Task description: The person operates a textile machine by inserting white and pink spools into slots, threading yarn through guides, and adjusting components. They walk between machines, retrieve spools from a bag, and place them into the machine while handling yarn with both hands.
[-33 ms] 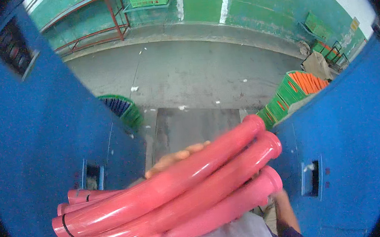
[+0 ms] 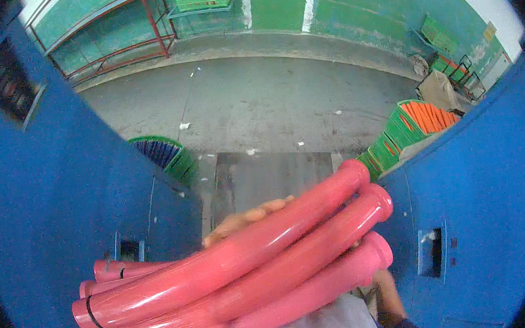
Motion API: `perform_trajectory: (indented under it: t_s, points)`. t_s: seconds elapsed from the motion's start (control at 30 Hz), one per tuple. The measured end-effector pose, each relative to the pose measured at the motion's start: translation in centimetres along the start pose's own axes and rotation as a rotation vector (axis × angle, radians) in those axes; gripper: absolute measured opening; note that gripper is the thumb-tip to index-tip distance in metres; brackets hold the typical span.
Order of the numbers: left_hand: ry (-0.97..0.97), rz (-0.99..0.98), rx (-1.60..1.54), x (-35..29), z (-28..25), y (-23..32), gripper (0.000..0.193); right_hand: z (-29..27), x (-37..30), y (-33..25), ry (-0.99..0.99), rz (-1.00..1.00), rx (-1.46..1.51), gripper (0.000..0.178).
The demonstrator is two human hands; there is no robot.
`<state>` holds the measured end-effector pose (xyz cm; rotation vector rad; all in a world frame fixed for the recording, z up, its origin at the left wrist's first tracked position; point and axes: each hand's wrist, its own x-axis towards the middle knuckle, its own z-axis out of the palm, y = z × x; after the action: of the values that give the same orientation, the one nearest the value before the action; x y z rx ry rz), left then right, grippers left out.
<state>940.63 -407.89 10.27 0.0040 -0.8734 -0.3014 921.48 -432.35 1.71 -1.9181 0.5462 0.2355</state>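
Note:
A bundle of several glossy red and pink curved tubes [image 2: 234,265] lies across the front of my body. Their flanged ends point up to the right, and dark rings circle the ends on the left. Around the far side of the bundle, the fingers of my left hand [image 2: 248,221] press against the upper tube; the rest of that hand is hidden. My right hand [image 2: 382,282] grips the bundle from below, near the flanged ends, and its fingers are mostly covered by the tubes.
Tall blue cabinets [image 2: 81,181] flank me on the left and right [image 2: 469,207]. Beyond them stand a green basket of dark blue pieces [image 2: 180,162] and green baskets of orange tubes [image 2: 392,135]. White scraps [image 2: 184,126] dot the grey floor; a red metal rack [image 2: 154,22] stands by the green wall.
The flanged ends of the tubes have shifted very slightly to the right. Both hands keep their hold.

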Motion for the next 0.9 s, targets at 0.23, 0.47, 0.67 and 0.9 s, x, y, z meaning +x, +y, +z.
perform_trajectory:
  t_s: [0.23,0.47,0.67,0.9]
  points:
    - [0.037,0.024,0.022,12.7,-19.6,-1.5,0.058,1.6,17.0,-6.4,-0.169,0.139,0.255,0.045]
    - [0.126,0.077,0.141,28.5,-35.3,4.1,0.055,-5.1,39.7,-23.3,-0.396,-0.120,0.215,0.051]
    - [0.159,0.175,0.292,38.0,-51.8,10.7,0.052,-2.3,63.1,-32.4,-0.601,-0.415,0.135,0.055]
    - [0.126,0.215,0.306,55.1,-71.1,15.8,0.050,-1.1,84.1,-47.7,-0.583,-0.357,0.376,0.063]
